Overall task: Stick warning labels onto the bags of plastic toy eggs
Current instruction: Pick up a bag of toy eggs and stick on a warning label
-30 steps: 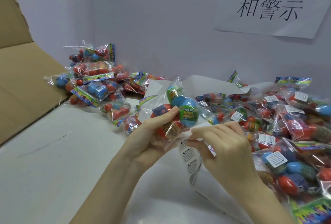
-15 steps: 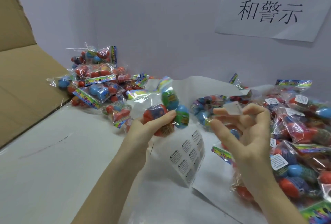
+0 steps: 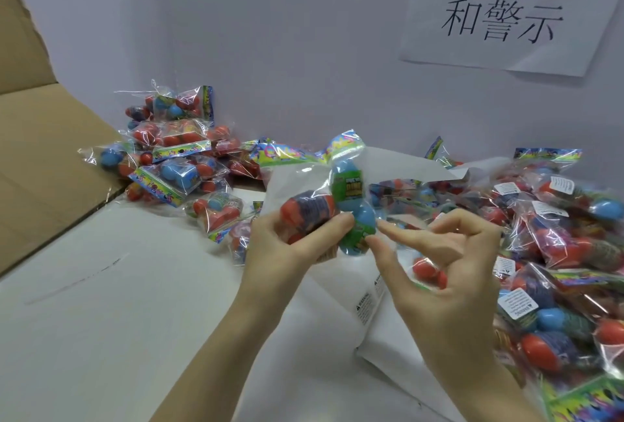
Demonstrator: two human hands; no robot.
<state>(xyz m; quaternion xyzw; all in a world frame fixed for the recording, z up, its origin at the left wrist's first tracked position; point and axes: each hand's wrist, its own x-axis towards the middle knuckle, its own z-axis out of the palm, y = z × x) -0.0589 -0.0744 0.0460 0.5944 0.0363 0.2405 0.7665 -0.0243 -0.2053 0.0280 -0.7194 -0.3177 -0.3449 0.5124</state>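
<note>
My left hand (image 3: 287,246) grips a clear bag of plastic toy eggs (image 3: 337,205) above the table, red egg at the left, green and blue eggs at the right. My right hand (image 3: 439,273) meets it from the right, thumb and forefinger tips close together against the lower blue egg. A small pale warning label (image 3: 401,220) shows only faintly by the forefinger. Below the hands lies the white label sheet (image 3: 366,305), curled, with warning labels on it.
Bags with white labels are heaped at the right (image 3: 547,252). Another heap of egg bags (image 3: 175,158) lies at the back left beside a cardboard flap (image 3: 37,158). A paper sign (image 3: 506,12) hangs on the wall. The table top (image 3: 118,303) is white.
My right hand peeled a label off the sheet, lifted it, then moved left to the bag. My left hand turned the bag and raised it slightly.
</note>
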